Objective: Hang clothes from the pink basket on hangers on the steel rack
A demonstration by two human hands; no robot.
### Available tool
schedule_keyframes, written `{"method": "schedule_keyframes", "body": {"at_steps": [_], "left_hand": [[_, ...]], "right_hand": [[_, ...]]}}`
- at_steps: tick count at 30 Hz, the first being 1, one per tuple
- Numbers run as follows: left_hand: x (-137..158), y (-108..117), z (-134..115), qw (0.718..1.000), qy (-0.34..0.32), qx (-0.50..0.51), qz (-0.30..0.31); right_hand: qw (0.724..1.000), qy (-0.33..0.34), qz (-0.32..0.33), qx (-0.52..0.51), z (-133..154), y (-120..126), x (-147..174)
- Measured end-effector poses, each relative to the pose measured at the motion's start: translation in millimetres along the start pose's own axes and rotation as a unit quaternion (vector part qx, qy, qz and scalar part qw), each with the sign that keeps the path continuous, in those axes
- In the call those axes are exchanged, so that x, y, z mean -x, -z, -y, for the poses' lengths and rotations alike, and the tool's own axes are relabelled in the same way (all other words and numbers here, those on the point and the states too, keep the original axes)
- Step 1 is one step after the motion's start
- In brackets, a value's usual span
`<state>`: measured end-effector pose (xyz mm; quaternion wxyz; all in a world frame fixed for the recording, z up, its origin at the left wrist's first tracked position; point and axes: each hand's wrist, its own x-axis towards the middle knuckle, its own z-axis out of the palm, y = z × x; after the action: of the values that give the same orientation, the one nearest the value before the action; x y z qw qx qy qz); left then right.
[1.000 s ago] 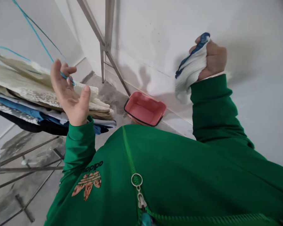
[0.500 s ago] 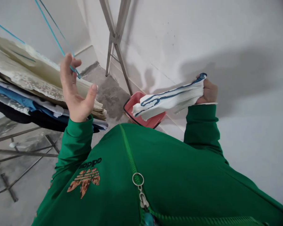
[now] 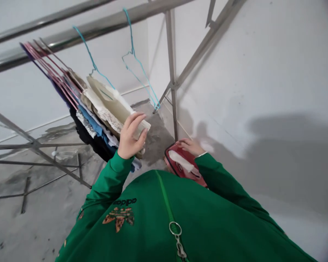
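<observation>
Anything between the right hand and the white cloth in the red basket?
Nothing visible: the right hand, fingers extended, is at the red basket, with the white cloth in open view beside it. The left hand is well aside, by the hanging clothes.

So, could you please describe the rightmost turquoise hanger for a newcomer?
Start at the thick metal rail crossing the upper left of the view, with clothes hung beneath it. Follow it rightward, past one turquoise hanger bearing a cream garment, to the last hanger, also turquoise. Unlike its neighbours, it carries no garment.
</observation>
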<state>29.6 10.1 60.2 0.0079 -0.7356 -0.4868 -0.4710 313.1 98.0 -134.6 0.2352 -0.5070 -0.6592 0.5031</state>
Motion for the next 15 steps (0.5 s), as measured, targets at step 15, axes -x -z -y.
{"method": "schedule_keyframes", "body": {"at_steps": [15], "left_hand": [[-50.4,-10.6,80.0,0.979,0.186,-0.066,-0.048]], "right_hand": [[0.912,0.286,-0.085,0.282,207.1,-102.7,-56.3]]}}
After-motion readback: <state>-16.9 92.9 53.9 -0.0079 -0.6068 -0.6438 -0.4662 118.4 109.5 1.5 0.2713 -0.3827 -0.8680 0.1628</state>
